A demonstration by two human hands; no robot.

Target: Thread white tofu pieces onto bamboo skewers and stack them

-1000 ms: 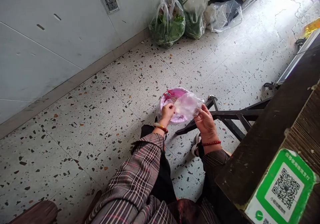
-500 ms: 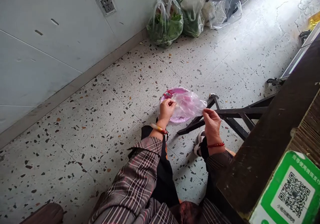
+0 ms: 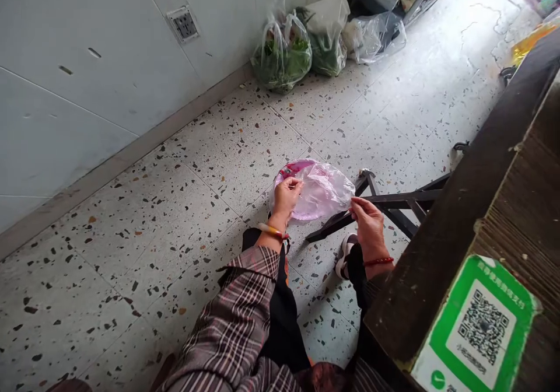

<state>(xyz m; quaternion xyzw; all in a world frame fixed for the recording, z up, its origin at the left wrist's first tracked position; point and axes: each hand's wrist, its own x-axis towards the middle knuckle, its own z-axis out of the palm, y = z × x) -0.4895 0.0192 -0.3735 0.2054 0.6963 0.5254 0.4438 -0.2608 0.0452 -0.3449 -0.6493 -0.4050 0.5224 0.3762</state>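
A clear plastic bag (image 3: 326, 188) is stretched between my hands. My left hand (image 3: 287, 196) pinches its left side, and my right hand (image 3: 368, 220) pinches its right end near the black table leg. Below the bag is a round pink basket or bin (image 3: 301, 214), partly covered by the plastic, with something red at its upper left. A bangle circles my left wrist and a red beaded bracelet my right.
On the right is a dark wooden table (image 3: 441, 228) with a green QR code sign (image 3: 483, 322) and black metal legs (image 3: 394, 199). Plastic bags of greens (image 3: 282, 56) stand against the wall, which has a socket (image 3: 184, 24).
The view has shifted, so the table fills more of the right side. Both hands still hold the plastic bag, which looks a little more spread out over the pink container.
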